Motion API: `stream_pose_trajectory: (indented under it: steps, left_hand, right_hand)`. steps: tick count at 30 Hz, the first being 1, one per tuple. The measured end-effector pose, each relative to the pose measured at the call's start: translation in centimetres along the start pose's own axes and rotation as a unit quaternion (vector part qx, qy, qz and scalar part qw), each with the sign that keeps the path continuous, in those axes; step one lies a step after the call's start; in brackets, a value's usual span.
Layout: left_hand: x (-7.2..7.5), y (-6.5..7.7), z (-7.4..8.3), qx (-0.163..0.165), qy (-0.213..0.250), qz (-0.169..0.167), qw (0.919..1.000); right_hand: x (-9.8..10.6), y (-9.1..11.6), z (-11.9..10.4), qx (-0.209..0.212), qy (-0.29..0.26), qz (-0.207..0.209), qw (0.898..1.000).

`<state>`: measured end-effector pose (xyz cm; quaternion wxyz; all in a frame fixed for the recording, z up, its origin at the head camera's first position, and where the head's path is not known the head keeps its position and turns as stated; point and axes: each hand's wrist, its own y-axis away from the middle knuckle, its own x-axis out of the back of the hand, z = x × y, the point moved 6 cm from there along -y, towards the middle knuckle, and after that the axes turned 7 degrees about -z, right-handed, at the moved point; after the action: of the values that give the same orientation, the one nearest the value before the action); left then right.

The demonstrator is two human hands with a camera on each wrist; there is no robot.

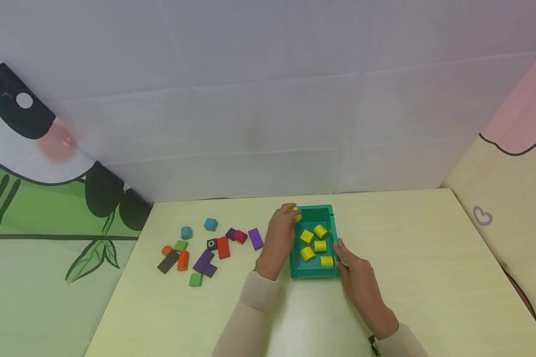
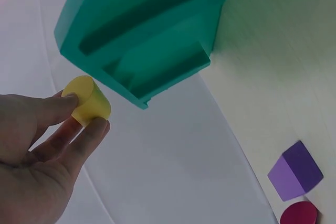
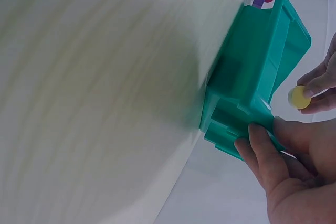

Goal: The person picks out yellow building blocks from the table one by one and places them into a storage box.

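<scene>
My left hand [image 1: 278, 240] pinches a yellow cylinder block [image 2: 92, 100] between thumb and fingertips, above the far left corner of a teal plastic box [image 1: 304, 273]. Several yellow blocks [image 1: 320, 246] lie inside that box. On its right side, my right hand [image 1: 362, 282] grips the box wall, the thumb on one face and the fingers on the other, as the right wrist view shows. The held block [image 3: 299, 97] also appears there, outside the box wall and above the rim. Part of the block is hidden by my left fingers in the head view.
Loose coloured blocks lie left of the box: a purple block [image 1: 256, 239], a red block [image 1: 223, 247], a blue block [image 1: 211, 224], a green block [image 1: 195, 279] and several others. A white sheet [image 1: 259, 168] hangs behind the pale table [image 1: 429, 248].
</scene>
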<state>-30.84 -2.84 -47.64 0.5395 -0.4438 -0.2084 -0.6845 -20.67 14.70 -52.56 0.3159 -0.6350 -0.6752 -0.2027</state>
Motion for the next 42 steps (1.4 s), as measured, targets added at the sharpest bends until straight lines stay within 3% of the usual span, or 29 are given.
stream_pose_trajectory:
  steps: [7,19,32,42]
  left_hand:
    - [-0.9,0.0,1.2,-0.03,-0.016,0.009,0.9994]
    - [-2.8,-0.4,1.4,-0.017,-0.063,-0.028,0.9975]
    - [-4.1,-0.9,1.6,0.018,-0.099,-0.052,0.9936]
    - [-5.4,-1.6,1.6,0.068,-0.126,-0.088,0.9858]
  right_hand:
    - [0.1,0.0,-0.1,0.0,-0.002,0.001,1.0]
    - [0.1,0.0,-0.1,0.016,0.001,0.009,1.0]
    - [0.1,0.0,0.0,0.022,0.0,0.017,1.0]
    - [0.2,0.0,0.0,0.02,-0.003,0.008,1.0]
